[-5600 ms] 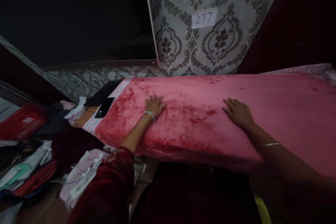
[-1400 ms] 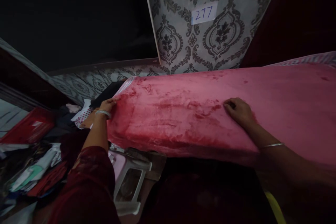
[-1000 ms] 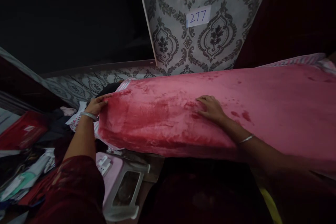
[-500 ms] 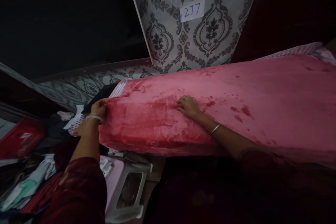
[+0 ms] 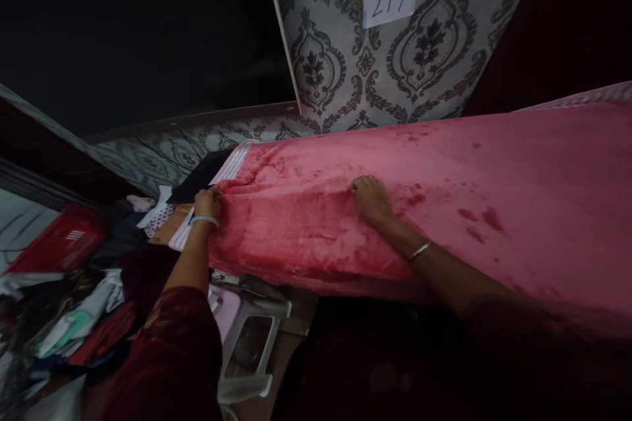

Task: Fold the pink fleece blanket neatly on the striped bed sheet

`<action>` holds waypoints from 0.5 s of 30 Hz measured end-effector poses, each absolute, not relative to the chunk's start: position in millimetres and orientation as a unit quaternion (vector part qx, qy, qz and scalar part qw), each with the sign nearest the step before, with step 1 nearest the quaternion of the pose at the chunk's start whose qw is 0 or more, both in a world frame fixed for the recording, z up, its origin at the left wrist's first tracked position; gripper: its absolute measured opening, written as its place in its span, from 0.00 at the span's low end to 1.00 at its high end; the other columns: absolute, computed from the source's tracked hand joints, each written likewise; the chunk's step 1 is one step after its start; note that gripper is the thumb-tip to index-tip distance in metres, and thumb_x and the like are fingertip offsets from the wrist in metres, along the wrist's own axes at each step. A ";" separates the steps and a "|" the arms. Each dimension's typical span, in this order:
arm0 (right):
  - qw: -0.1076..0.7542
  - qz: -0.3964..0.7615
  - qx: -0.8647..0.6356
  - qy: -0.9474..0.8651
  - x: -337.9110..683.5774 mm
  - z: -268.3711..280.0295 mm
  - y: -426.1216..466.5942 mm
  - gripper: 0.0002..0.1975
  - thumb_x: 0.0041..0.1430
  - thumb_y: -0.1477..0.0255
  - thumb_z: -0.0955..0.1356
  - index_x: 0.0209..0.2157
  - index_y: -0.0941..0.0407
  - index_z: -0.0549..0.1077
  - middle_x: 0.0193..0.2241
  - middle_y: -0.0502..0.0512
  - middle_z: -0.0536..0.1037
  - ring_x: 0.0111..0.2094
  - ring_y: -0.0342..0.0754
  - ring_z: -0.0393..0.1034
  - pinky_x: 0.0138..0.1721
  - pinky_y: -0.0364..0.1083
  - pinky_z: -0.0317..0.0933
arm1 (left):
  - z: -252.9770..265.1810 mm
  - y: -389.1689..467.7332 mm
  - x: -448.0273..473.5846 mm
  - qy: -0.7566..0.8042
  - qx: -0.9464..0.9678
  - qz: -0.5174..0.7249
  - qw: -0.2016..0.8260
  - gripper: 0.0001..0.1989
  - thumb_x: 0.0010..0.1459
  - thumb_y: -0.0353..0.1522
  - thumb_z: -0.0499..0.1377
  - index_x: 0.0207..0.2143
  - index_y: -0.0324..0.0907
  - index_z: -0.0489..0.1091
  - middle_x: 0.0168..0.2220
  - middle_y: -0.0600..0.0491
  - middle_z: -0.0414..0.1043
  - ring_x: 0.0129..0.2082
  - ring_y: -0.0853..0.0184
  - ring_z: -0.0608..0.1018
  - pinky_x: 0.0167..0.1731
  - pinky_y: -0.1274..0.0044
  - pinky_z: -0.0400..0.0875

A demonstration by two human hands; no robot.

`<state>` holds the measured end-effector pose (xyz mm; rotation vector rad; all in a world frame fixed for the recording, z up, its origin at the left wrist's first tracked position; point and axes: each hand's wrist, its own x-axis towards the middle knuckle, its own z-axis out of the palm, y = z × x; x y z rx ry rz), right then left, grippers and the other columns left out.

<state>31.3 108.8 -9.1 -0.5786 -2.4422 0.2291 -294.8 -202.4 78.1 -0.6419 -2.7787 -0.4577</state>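
- Sleeves: the dark red left sleeve (image 5: 172, 348) covered the upper arm; the left forearm reached forward, the right slanted inward.
- Left hand (image 5: 209, 202): knuckles up, fingers closed on the pink cloth (image 5: 454, 164) near its left end; a broad, pale bangle (image 5: 205, 218) ringed the wrist.
- Right hand (image 5: 371, 198): back uppermost, fingers curled into a loose fist gripping a ridge of the same cloth near mid-length; a thin, silvery bangle (image 5: 419, 250) encircled the forearm.
- Cloth: it lay lengthwise before the person, plush, with darker red patches in the pile; a straight ridge ran between the hands, and a striped, pale part showed at the left end.
- Stool (image 5: 230, 316): lilac-topped with a pale, open frame, partly hidden beneath the near edge.
- Clothing heap (image 5: 74, 329): crumpled, mixed colours, at left.
- Wall (image 5: 340, 79): grey, damask-patterned, bearing a white paper label (image 5: 392, 1) reading "277".
- Screen (image 5: 148, 33): flat, black, slim-framed, at upper left.
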 end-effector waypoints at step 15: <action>0.307 0.186 -0.225 -0.906 26.8 -11.0 115.5 0.10 0.64 0.80 0.62 0.33 0.54 0.71 0.35 0.58 0.76 0.39 0.53 0.65 0.42 0.49 0.57 | 67.2 -176.3 -264.5 -0.961 -0.159 -0.097 0.202 0.19 0.62 0.25 0.46 0.47 0.32 0.74 0.56 0.29 0.66 0.60 0.41 0.65 0.55 0.49 0.60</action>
